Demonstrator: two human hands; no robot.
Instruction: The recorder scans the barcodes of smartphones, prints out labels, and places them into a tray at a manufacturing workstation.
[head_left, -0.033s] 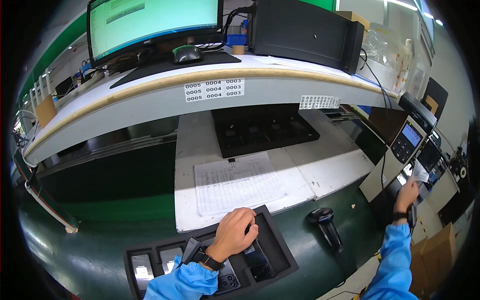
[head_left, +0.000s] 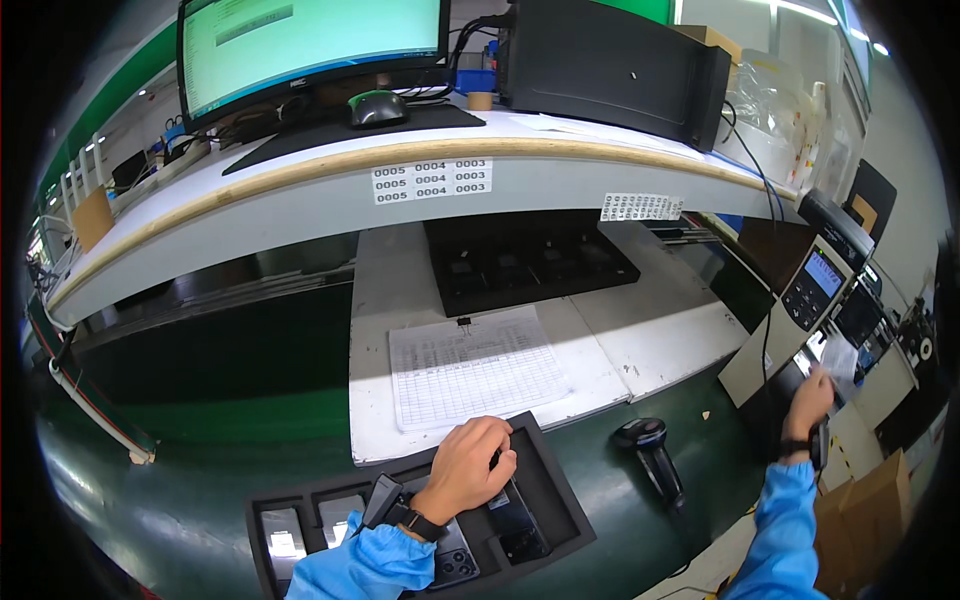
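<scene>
My left hand (head_left: 470, 465) lies over a black foam tray (head_left: 568, 478), its fingers curled; anything inside them is hidden. Just below the hand, a dark phone (head_left: 520, 532) rests in a tray slot. Beside my wrist, another phone (head_left: 455, 563) shows its camera cluster, partly covered by the blue sleeve. Farther left, two silver-grey phones (head_left: 283, 535) sit in their own compartments. At the right, my right hand (head_left: 810, 402) pinches a white label slip (head_left: 838, 360) in front of a label printer (head_left: 812, 285) with a lit blue display.
A black handheld barcode scanner (head_left: 655, 460) lies on the green table. Behind the tray is a clipped stack of printed sheets (head_left: 475, 370); a second black tray (head_left: 530, 265) sits under the shelf (head_left: 540, 150). A cable (head_left: 768, 340) hangs before the printer. Cardboard boxes (head_left: 865, 520) stand lower right.
My right hand has shifted slightly left and down with the label slip, which now hangs a little lower by the printer. My left hand stays over the tray.
</scene>
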